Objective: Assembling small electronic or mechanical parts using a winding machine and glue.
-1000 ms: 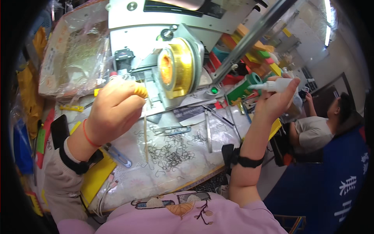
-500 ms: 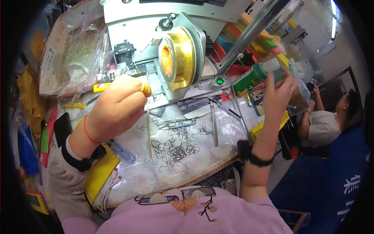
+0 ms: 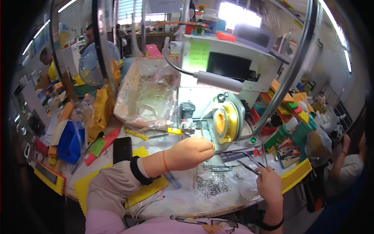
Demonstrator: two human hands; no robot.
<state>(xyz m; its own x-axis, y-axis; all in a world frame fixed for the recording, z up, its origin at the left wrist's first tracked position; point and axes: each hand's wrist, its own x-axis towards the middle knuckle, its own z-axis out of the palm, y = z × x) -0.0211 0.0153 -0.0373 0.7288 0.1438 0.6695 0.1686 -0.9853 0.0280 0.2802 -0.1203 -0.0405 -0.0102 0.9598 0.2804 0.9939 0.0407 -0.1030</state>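
Note:
My left hand [image 3: 191, 153] is closed in a fist in front of the machine, knuckles up, a bit of yellow showing at a fingertip. What it pinches is hidden; a thin brown stick [image 3: 196, 178] runs down the table just below it. At the right, my right hand [image 3: 269, 182] grips slim tweezers [image 3: 247, 167], their tips pointing up and left. A dark pen-like tool [image 3: 255, 159] lies alongside. Between the hands is a loose heap of small dark fish hooks [image 3: 213, 185]. Blue-handled snips [image 3: 217, 168] lie just above the heap.
A gold spool [image 3: 226, 121] is mounted on the white machine [image 3: 194, 97] ahead, under a lamp [image 3: 218, 81]. Left are a plastic-lined box [image 3: 146, 121], a phone [image 3: 122, 149] and a blue bin [image 3: 71, 142]. A green bottle [image 3: 277, 137] stands right; a metal post [image 3: 286, 72] rises there.
My right hand has come down from beside the green bottle and closed on the tweezers on the table. My left hand stays closed before the machine. The head view has tilted up and turned left.

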